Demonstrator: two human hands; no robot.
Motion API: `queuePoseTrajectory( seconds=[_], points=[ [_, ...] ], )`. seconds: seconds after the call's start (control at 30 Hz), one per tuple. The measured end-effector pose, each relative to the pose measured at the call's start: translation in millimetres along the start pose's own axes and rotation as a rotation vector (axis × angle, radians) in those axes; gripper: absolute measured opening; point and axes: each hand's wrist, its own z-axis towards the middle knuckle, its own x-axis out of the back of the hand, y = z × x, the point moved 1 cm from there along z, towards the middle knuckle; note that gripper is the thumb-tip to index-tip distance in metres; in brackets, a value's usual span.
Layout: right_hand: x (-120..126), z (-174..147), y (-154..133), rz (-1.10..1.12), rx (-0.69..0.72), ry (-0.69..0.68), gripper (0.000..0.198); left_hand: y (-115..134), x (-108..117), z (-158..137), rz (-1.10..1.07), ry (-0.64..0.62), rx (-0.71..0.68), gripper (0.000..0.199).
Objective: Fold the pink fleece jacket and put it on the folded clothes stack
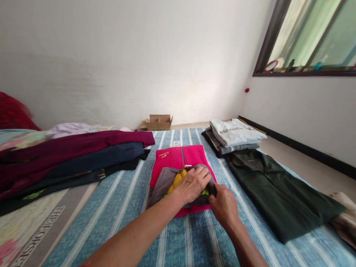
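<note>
A folded pink zip-up jacket lies on the striped bed sheet in front of me, with a gold mark on its upper left. Its zip is partly undone, and the lower front is turned open to grey lining with a yellow and green patch showing. Across this opening reaches my left hand, its fingers curled onto the grey cloth by the zip; the fingertips are partly hidden. My right hand pinches the jacket's lower right edge between thumb and fingers.
At right lie a dark green folded zip jacket and a stack of folded shirts, a white one on top. Maroon, navy and black garments are piled at left. A cardboard box stands by the wall beyond the blue striped sheet.
</note>
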Motion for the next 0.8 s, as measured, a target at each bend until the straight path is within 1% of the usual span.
queuePoseTrajectory(
  seconds=[0.13, 0.3, 0.53, 0.63, 0.8],
  points=[
    [1, -4, -2, -0.041, 0.000, -0.019, 0.025, -1, -4, 5, 0.050, -0.039, 0.045, 0.010],
    [3, -6, -5, -0.121, 0.005, -0.066, 0.025, -3, -8, 4, 0.048, -0.027, 0.099, 0.010],
    [9, 3, -16, -0.255, 0.027, -0.068, 0.024, -2, -8, 4, 0.023, -0.030, 0.126, 0.012],
    [4, 7, -15, -0.290, 0.049, -0.059, 0.023, -2, -10, 4, 0.021, -0.030, 0.129, 0.012],
    [-8, 5, -7, -0.340, 0.121, 0.003, 0.034, -3, -14, 1, 0.026, -0.024, 0.133, 0.008]
  ],
)
